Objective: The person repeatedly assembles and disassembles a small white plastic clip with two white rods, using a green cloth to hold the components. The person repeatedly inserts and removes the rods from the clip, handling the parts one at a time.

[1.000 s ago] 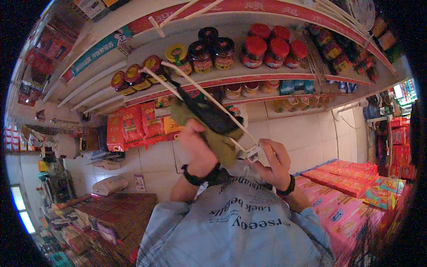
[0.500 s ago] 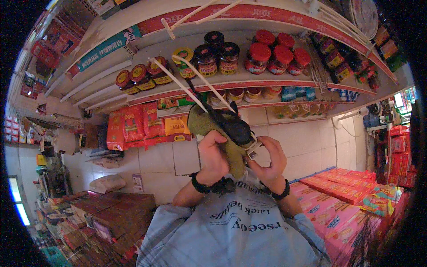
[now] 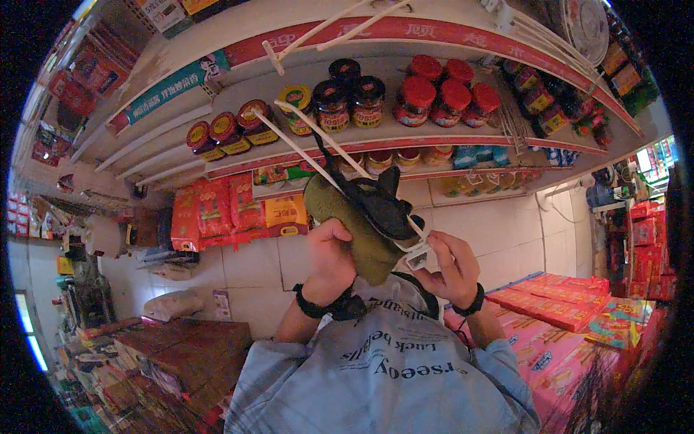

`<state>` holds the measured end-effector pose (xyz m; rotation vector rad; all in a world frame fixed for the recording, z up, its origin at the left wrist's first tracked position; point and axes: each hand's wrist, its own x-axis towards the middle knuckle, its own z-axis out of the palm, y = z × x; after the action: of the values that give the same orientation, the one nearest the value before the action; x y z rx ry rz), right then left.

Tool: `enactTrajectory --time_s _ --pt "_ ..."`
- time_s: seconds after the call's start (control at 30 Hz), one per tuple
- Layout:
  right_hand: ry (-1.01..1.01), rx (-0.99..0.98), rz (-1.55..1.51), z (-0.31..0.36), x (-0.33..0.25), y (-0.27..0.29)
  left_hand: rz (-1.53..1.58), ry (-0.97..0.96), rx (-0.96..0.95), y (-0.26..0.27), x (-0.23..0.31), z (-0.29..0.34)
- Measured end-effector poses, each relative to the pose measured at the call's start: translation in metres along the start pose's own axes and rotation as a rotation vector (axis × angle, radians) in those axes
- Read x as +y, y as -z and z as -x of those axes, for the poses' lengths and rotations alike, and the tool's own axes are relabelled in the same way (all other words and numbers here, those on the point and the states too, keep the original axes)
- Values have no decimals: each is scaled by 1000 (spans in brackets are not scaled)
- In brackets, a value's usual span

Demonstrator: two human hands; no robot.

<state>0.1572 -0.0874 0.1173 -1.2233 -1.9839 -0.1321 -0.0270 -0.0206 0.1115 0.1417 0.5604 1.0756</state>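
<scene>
Below jar shelf [image 3: 434, 139] | left grip [image 3: 329, 264] wrapping olive fabric [image 3: 372, 253], fingers part-hidden | right grip [image 3: 454, 269] pinching white hook base [image 3: 417, 254]

The item [image 3: 327, 208] is olive and black, the hook [image 3: 416, 258] white.

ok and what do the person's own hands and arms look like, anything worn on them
Both the left hand and right hand are ungloved. Each wrist has a black band, left and right. The light blue sleeves leave the forearms bare.
</scene>
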Motion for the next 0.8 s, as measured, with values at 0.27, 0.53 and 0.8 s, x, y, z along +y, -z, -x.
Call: enactTrajectory --time_s 0.27,0.53,0.8 --pt "-103 -19 -190 -1 6 13 -15 125 5 27 14 11" --pt "-747 -35 -990 17 11 -5 -73 -25 125 56 7 -3" --pt "-1411 -79 -1807 28 11 -27 -43 -128 117 0 8 -2"
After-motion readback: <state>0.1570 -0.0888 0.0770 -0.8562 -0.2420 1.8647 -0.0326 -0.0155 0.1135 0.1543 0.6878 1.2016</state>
